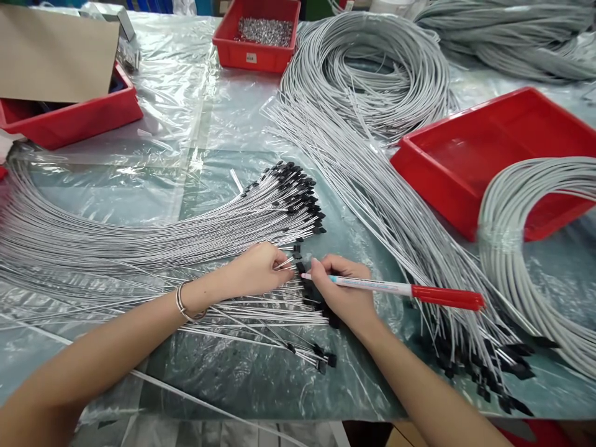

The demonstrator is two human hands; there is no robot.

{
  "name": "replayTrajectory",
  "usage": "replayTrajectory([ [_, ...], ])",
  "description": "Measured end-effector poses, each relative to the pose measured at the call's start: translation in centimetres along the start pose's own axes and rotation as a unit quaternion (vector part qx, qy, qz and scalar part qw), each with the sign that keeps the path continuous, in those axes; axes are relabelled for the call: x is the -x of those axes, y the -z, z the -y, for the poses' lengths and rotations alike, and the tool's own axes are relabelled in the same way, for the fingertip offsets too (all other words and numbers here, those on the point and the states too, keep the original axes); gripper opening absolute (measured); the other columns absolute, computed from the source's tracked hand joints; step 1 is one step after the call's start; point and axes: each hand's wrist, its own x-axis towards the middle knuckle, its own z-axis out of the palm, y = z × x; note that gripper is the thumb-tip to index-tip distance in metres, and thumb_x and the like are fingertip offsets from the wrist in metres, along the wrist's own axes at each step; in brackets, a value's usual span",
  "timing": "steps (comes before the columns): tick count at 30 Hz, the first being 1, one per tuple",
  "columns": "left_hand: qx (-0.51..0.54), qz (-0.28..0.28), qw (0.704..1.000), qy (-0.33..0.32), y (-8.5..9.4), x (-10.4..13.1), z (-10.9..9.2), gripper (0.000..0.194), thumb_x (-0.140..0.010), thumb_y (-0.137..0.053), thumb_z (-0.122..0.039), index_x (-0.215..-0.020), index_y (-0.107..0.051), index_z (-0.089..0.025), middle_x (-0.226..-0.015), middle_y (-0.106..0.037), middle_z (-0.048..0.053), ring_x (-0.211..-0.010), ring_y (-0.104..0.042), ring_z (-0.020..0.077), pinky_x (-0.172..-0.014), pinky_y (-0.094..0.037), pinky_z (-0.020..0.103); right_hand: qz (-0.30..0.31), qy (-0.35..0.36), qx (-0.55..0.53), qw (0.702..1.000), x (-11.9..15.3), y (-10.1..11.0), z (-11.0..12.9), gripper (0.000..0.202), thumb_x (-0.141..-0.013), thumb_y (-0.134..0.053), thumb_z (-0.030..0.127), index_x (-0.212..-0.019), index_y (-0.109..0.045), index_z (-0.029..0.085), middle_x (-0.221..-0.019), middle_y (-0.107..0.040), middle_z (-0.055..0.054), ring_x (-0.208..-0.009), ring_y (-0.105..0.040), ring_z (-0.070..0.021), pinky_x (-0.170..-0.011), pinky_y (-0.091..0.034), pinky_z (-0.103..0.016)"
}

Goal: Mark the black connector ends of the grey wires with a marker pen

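Marking wire ends, by the look of it, near the front edge of the plastic-covered table (195,124). Left hand (258,270) pinched narrow on one thin grey wire (286,266) just behind its black tip, fingertips closed on it. Right hand (342,292) wrapped around a white pen with a red cap (395,288), nib pointing left and almost touching that black tip — the two hands nearly meeting. Pen body sticking out to the right past the knuckles, red cap well clear of the fingers.

Best done, probably, with the wire pinned flat and close to the tip so it cannot spring or roll, the nib brought down lightly and squarely, one wire separated from its neighbours first.

Wire itself part of a loose fan of black-tipped wires (261,214) spread from the left edge toward the middle; some lying directly under both wrists. Another long bundle of grey cables (372,186) running from the far side down to the front right corner. Red trays at the right (465,155), far middle (254,31) and far left (69,118).
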Motion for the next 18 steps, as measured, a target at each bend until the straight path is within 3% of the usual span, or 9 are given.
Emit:
replayTrajectory([
  [5,-0.004,0.003,1.0,0.011,0.13,0.08,-0.22,0.031,-0.078,-0.047,-0.036,-0.055,-0.044,-0.016,-0.046,-0.04,-0.005,-0.042,-0.033,0.0061,-0.042,-0.019,0.023,-0.025,-0.008,-0.02,0.999,-0.11,0.13,0.08,0.034,-0.079,-0.053,0.029,-0.047,-0.049,0.016,-0.044,-0.043,0.003,-0.044,-0.037,-0.0089,-0.044,-0.029,-0.022],
  [11,0.032,0.044,0.997,0.047,0.36,0.37,-0.71,0.031,-0.079,-0.047,-0.04,-0.059,-0.044,-0.016,-0.052,-0.052,-0.003,-0.04,-0.049,0.0078,-0.042,-0.032,0.019,-0.038,-0.004,-0.022,0.999,-0.35,0.04,0.31,0.033,-0.08,-0.052,0.029,-0.049,-0.055,0.015,-0.045,-0.047,0.002,-0.043,-0.04,-0.0096,-0.045,-0.031,-0.022],
  [18,0.015,0.034,0.998,0.049,0.01,0.18,-0.52,0.033,-0.079,-0.047,-0.04,-0.056,-0.04,-0.017,-0.048,-0.052,-0.003,-0.037,-0.045,0.0074,-0.039,-0.029,0.02,-0.025,0.007,-0.013,1.0,-0.33,-0.11,0.36,0.034,-0.079,-0.052,0.028,-0.047,-0.05,0.015,-0.043,-0.041,0.003,-0.042,-0.035,-0.0079,-0.043,-0.028,-0.021],
])
